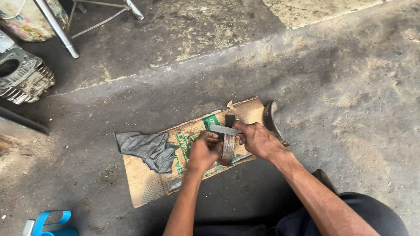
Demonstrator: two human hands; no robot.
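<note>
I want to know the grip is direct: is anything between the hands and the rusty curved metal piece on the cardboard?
Nothing visible. The left hand and right hand both grip the rusty curved metal piece directly; the crumpled grey rag lies apart.

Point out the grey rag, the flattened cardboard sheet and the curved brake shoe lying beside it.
Crumpled grey cloth rag (151, 149), head view, middle folds.
Flattened brown cardboard sheet (140, 179), head view, bare lower-left part.
Curved dark metal brake shoe (269, 116), head view, upper arc.

blue tool (49, 222) cropped, engine cylinder (22, 76) cropped
</note>
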